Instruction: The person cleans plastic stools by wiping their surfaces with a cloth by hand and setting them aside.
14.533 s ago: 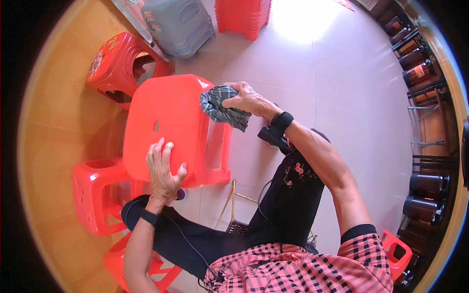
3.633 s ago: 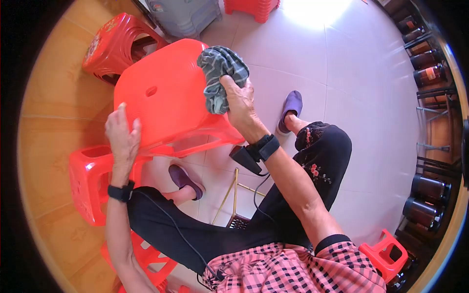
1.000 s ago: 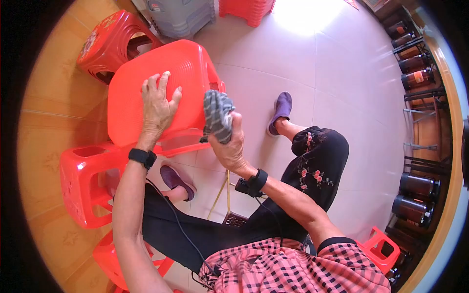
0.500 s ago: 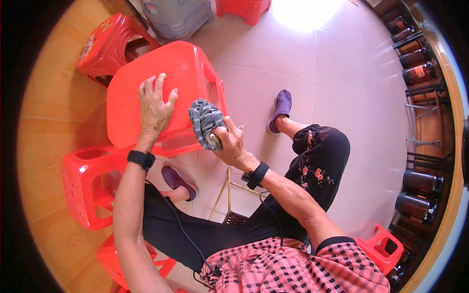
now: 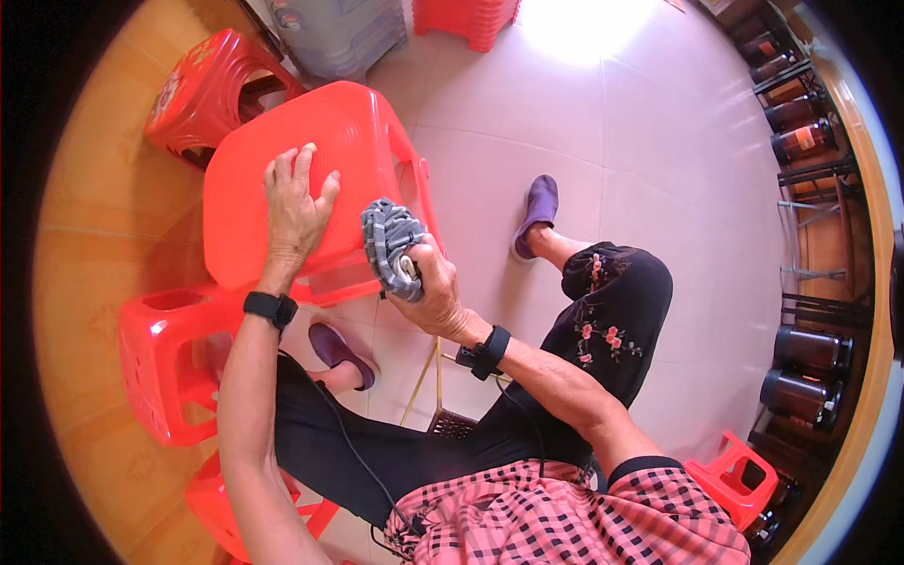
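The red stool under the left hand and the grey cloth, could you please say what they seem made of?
The red stool: probably moulded plastic, slightly glossy, from its rounded, seamless edges. The grey cloth: matt fabric, perhaps cotton, from its soft folds.

Grey plastic stools (image 5: 341, 36) stand stacked near a stack of red stools (image 5: 468, 23) on the pale tiled floor (image 5: 687, 179); dark jars (image 5: 800, 395) line the right side; a small red stool (image 5: 733, 482) sits at lower right.

Stool (image 5: 348, 132) beneath left hand (image 5: 296, 218)
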`<action>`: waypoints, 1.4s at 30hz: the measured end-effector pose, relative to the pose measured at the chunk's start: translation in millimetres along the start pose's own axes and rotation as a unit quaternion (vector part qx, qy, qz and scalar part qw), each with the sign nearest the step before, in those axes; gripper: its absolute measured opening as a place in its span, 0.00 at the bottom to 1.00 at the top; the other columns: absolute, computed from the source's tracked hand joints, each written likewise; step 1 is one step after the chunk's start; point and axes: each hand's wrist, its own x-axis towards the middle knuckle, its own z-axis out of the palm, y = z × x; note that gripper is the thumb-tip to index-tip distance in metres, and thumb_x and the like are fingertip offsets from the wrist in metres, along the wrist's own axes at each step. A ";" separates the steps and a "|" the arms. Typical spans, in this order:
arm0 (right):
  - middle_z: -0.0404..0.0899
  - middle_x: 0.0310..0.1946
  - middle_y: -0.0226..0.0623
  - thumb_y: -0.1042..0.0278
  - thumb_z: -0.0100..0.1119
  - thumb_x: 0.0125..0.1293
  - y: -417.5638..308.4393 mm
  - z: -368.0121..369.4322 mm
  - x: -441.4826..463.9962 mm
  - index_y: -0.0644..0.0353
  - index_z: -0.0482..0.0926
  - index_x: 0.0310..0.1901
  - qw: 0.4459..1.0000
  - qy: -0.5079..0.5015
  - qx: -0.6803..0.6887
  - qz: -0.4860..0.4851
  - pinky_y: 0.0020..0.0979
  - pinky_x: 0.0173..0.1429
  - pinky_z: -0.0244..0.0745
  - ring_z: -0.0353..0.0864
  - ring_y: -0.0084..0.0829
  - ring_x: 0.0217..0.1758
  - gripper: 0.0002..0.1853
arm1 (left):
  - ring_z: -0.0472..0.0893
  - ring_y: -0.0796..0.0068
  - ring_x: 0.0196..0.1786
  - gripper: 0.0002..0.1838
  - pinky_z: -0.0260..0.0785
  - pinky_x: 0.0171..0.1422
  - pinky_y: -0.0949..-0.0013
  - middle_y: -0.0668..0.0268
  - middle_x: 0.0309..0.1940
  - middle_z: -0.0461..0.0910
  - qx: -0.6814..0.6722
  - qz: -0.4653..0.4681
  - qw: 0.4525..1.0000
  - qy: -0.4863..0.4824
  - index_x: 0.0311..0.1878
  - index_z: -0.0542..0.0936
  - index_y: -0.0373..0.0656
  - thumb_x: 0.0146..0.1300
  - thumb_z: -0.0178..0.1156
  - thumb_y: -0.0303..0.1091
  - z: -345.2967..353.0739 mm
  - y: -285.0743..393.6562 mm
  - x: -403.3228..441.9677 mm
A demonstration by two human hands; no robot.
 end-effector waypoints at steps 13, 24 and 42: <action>0.71 0.33 0.45 0.78 0.69 0.45 -36.5 15.6 -3.6 0.60 0.69 0.46 0.990 -0.029 0.120 0.067 0.39 0.33 0.74 0.78 0.48 0.31 0.25 | 0.65 0.50 0.59 0.27 0.59 0.65 0.51 0.50 0.54 0.67 0.003 0.014 1.000 0.011 0.58 0.71 0.38 0.59 0.60 0.42 1.8 -1.4 1.4; 0.72 0.34 0.40 0.75 0.68 0.46 13.2 8.5 -18.9 0.53 0.70 0.44 0.997 -0.034 -0.001 0.071 0.41 0.32 0.74 0.79 0.45 0.33 0.22 | 0.64 0.49 0.59 0.26 0.59 0.65 0.51 0.49 0.53 0.67 -0.007 -0.004 1.000 0.004 0.58 0.70 0.37 0.60 0.60 0.41 1.5 2.2 2.4; 0.78 0.39 0.49 0.68 0.65 0.48 86.4 20.1 -103.2 0.54 0.70 0.48 0.922 -0.059 -0.052 0.379 0.47 0.46 0.73 0.78 0.55 0.44 0.23 | 0.65 0.50 0.59 0.26 0.59 0.65 0.51 0.50 0.54 0.67 0.001 -0.001 1.000 -0.007 0.59 0.70 0.37 0.60 0.60 0.41 -6.7 9.5 9.7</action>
